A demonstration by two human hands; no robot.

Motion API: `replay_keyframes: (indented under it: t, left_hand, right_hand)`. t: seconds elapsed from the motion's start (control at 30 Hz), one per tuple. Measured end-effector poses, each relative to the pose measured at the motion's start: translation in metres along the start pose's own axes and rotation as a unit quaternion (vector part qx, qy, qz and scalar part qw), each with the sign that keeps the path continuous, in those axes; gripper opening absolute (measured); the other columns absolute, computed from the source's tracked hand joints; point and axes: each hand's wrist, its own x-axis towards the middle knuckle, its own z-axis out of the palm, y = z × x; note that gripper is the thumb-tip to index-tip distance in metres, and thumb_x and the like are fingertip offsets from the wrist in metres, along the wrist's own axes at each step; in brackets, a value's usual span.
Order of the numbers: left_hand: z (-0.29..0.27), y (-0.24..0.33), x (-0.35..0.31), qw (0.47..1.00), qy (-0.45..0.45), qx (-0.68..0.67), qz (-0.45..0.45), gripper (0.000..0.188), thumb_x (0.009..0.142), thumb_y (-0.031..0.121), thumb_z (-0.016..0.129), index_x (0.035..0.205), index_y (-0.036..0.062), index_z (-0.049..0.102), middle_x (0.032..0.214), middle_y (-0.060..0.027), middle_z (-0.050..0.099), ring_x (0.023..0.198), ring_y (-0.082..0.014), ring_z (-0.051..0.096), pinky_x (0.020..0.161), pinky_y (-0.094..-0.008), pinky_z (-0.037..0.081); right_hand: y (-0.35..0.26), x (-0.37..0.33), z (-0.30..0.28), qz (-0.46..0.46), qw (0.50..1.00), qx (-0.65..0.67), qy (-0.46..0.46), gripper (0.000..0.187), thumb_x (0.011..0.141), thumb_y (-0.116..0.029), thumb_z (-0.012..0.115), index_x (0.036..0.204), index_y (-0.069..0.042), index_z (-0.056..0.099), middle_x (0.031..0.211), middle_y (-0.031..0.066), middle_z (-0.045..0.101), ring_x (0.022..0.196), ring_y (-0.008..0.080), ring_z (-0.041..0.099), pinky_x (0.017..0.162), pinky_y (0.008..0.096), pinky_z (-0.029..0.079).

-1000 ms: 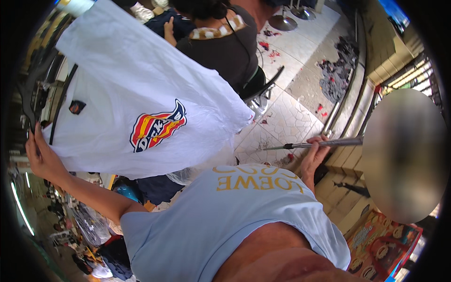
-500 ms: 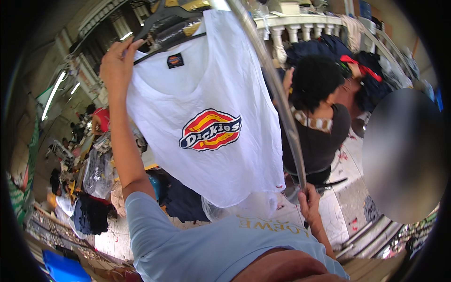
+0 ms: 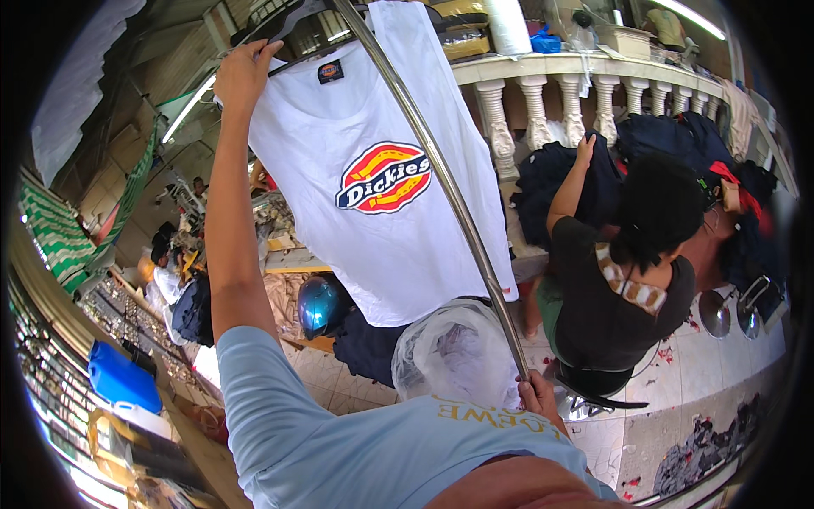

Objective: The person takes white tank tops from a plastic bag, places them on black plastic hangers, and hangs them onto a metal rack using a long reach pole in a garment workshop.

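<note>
A white sleeveless top [image 3: 305, 170] with a red and yellow print on its chest hangs in front of me on a dark hanger [image 3: 298, 20]. My left hand [image 3: 244, 76] is raised high, its fingers closed at the top's left shoulder by the hanger's end. A long shiny metal pole [image 3: 441, 174] slants across the front of the garment, over the print's right edge. Low on the right, my right hand [image 3: 539, 397] is wrapped round the pole's lower end. The pole's upper end runs out of view.
Below the top stand a clear plastic bag [image 3: 454, 348] of white cloth and a blue helmet [image 3: 320, 305]. A seated person [image 3: 623, 297] at right handles dark cloth [image 3: 547, 195]. Behind runs a white balustrade [image 3: 585, 68]. A blue jug [image 3: 125, 377] is at left.
The pole has shifted left, from beside the print to across it. My view has turned, bringing the helmet and bag into fuller sight. The seated person's arm now reaches forward to dark cloth.
</note>
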Motion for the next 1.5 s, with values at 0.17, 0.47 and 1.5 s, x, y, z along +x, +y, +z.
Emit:
replay_keyframes:
  t: [0.17,0.47,1.5]
  left_hand:
    - [-0.008,-0.012,0.031,0.998,-0.008,0.068,-0.014,0.045,0.082,0.058,0.061,0.105,0.0215,0.073,0.095,-0.0119,0.071,0.089,-0.0363,0.066,0.073,-0.0438,0.052]
    - [-0.033,-0.031,0.061,0.986,-0.034,0.163,-0.029,0.044,0.082,0.061,0.059,0.101,0.0238,0.073,0.094,-0.0124,0.070,0.090,-0.0368,0.065,0.075,-0.0446,0.051]
    - [-0.131,0.004,-0.094,0.974,0.129,-0.069,0.173,0.062,0.082,0.024,0.073,0.134,0.0015,0.046,0.131,-0.0159,0.054,0.117,-0.0301,0.052,0.094,-0.0354,0.044]
  right_hand:
    - [0.014,0.015,-0.004,0.077,0.991,0.067,-0.083,0.024,0.092,-0.023,0.049,0.087,-0.002,0.059,0.055,-0.0004,0.047,0.051,0.0084,0.045,0.048,0.0278,0.037]
    - [0.041,0.011,-0.001,0.064,0.985,0.089,-0.135,0.032,0.094,-0.029,0.046,0.075,-0.004,0.054,0.055,-0.0022,0.044,0.050,0.0067,0.039,0.046,0.0261,0.031]
    - [-0.028,0.073,0.097,0.023,0.957,0.191,-0.216,0.037,0.099,-0.029,0.042,0.074,-0.004,0.055,0.054,-0.0018,0.044,0.045,0.0054,0.037,0.041,0.0236,0.028]
